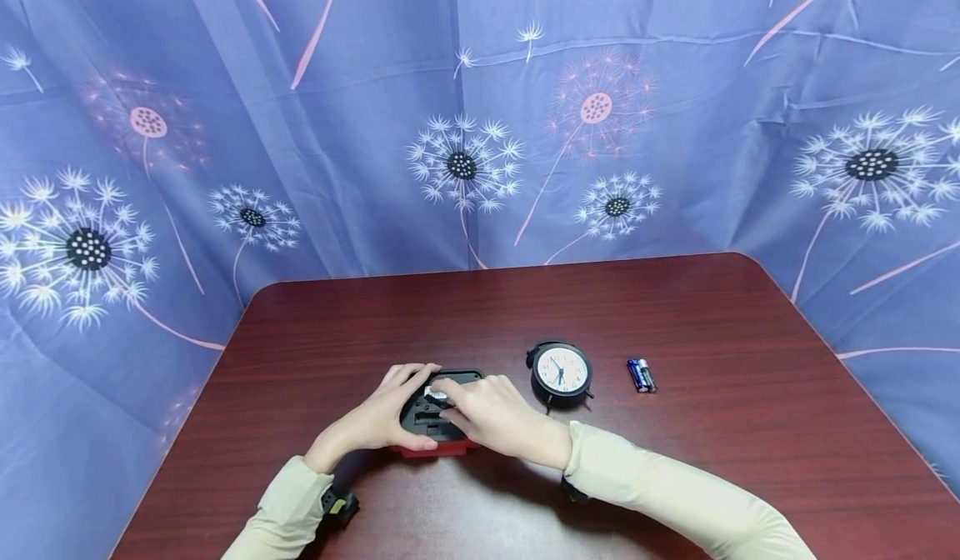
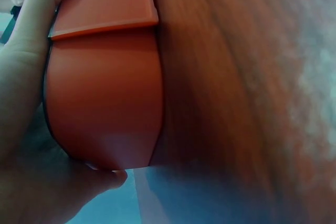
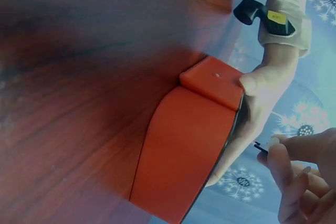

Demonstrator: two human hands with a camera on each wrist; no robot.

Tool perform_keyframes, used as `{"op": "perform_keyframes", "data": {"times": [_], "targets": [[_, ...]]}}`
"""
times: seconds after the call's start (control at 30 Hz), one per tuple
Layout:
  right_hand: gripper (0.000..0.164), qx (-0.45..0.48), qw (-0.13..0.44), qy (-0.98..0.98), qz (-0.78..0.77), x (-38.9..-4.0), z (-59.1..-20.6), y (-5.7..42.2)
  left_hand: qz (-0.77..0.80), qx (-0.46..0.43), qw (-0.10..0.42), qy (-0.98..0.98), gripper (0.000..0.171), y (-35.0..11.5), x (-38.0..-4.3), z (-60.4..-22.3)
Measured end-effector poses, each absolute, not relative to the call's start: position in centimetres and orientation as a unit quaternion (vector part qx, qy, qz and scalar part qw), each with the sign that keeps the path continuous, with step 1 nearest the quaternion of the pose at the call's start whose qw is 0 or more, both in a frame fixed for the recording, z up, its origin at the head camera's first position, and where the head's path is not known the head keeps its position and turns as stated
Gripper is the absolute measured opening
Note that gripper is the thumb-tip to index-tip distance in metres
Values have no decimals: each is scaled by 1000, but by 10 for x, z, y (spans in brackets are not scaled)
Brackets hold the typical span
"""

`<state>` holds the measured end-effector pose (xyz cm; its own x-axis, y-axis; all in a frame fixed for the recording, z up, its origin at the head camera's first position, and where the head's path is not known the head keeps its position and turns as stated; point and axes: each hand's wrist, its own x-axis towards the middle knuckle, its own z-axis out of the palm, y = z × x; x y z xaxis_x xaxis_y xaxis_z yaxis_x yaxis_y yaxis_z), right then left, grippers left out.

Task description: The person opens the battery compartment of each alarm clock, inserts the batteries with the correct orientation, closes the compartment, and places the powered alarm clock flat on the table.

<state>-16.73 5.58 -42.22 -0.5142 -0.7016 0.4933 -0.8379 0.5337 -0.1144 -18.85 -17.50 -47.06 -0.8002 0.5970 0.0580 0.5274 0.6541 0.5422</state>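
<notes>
A red device (image 1: 433, 452) with a black back lies back side up on the table, an open slot (image 1: 426, 417) showing in the black panel. My left hand (image 1: 378, 414) grips it from the left, thumb on the near edge and fingers at the far side. Its smooth red side (image 2: 105, 93) fills much of the left wrist view. Over the panel, my right hand (image 1: 498, 414) pinches a small black plastic piece (image 3: 260, 147) between thumb and fingertip, raised off the device in the right wrist view. The other right-hand fingers (image 3: 294, 195) are curled.
A round black alarm clock (image 1: 561, 372) with a white dial stands just right of my right hand. Farther right, blue batteries (image 1: 642, 375) lie side by side on the dark red wooden table (image 1: 712, 318). A blue curtain with dandelions (image 1: 360, 168) hangs behind.
</notes>
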Motion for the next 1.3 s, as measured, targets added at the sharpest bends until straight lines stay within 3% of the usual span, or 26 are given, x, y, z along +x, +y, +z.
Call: {"op": "perform_keyframes", "data": {"times": [0.2, 1.3], "targets": [[12, 443, 169, -861, 183, -163, -421, 60, 277, 311, 59, 907, 101, -175, -190, -471], [15, 474, 201, -835, 197, -156, -426, 73, 278, 300, 56, 911, 101, -172, -187, -469]]}}
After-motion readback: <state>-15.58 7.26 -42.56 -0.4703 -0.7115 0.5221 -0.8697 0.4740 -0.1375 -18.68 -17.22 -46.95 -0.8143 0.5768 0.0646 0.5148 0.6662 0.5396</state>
